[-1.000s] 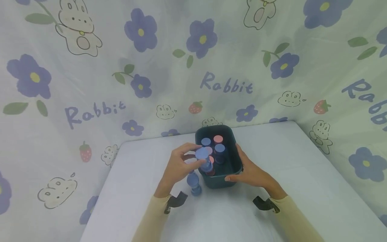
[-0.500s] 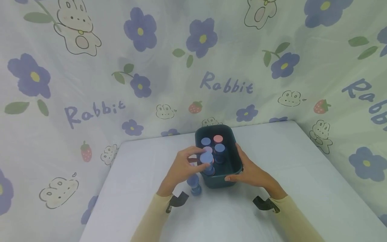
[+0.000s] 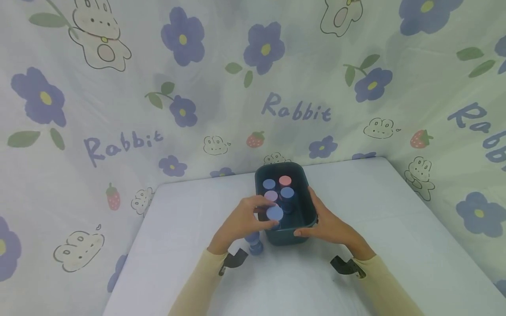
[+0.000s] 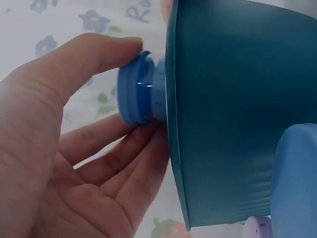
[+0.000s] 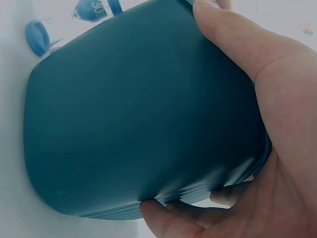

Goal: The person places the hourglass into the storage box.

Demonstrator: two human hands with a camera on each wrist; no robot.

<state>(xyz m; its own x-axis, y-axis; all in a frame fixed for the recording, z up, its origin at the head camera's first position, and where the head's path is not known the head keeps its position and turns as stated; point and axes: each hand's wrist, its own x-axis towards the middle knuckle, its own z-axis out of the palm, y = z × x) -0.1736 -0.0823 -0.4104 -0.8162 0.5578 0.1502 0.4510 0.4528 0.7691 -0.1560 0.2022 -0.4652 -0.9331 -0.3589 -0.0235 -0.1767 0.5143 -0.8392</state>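
Now left grip [image 3: 246,219] pinching blue bottle [image 3: 274,213] inside teal bin [image 3: 306,219]; right grip [image 3: 330,226] clasping its wall.

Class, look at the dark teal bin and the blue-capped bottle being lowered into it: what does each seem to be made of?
Bin: probably moulded plastic, smooth matte wall, ribbed rim.
Bottle: likely plastic too, with a slightly glossy, ridged cap showing a small highlight.

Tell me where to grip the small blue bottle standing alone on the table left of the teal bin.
Probably best by its narrow waist, coming from its open left side: the small blue bottle stands upright, the teal plastic bin crowds its right, and the left hand hangs above its cap.
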